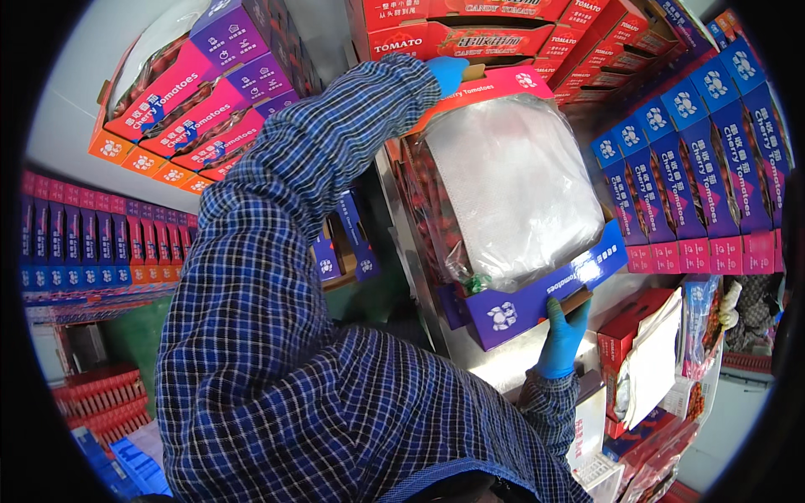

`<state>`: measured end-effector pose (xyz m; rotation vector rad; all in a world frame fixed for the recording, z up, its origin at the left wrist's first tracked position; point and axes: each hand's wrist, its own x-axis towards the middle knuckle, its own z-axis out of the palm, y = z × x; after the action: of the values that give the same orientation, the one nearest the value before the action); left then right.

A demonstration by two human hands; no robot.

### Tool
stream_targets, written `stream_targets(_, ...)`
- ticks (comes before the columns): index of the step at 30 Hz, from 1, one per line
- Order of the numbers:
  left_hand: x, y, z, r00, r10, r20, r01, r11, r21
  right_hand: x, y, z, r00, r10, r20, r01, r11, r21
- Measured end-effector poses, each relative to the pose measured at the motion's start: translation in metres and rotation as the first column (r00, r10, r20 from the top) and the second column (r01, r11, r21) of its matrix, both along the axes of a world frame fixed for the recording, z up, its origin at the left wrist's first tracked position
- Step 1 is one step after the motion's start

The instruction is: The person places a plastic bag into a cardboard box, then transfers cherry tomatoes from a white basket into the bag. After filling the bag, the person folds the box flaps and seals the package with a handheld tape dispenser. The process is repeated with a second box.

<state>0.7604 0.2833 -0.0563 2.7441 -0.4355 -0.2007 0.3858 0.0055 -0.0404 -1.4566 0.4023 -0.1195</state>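
Before me is an open-topped cardboard carton [547, 289] with a purple side and a red side, tilted in view. Inside it a clear plastic bag [459, 258] wraps small red tomatoes [434, 214], and a white sheet [522, 182] covers most of them. My left hand [448, 74], in a blue glove, grips the red far side by its brown flap; its fingers are partly hidden. My blue-gloved right hand [563, 336] holds the purple near side at a folded brown flap [577, 300]. Part of another purple carton [449, 307] shows below this one.
A metal table [497, 364] lies underneath. Stacked cartons stand around: red ones [490, 41] behind, blue-purple ones [685, 182] at right, pink-purple ones [188, 119] at upper left. At lower right are a red carton with white sheets [654, 364] and white baskets [597, 471].
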Motion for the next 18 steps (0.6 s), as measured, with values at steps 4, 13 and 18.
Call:
stream_targets(4, -0.027, 0.011, 0.018, 0.993, 0.03, 0.111, -0.046, 0.988, 0.148, -0.003, 0.011, -0.007, 0.992, 0.076, -0.098, -0.084, 0.993, -0.082)
stream_targets(13, -0.159, 0.078, -0.005, 0.661, 0.358, 0.66, 0.212, 0.754, -0.621, -0.012, 0.02, -0.047, 0.989, -0.148, -0.024, 0.146, 0.986, -0.082)
stream_targets(18, -0.339, 0.163, -0.195, 0.551, 0.775, 0.309, -0.535, 0.612, -0.582, -0.012, 0.058, -0.045, 0.972, -0.21, 0.103, 0.229, 0.944, -0.238)
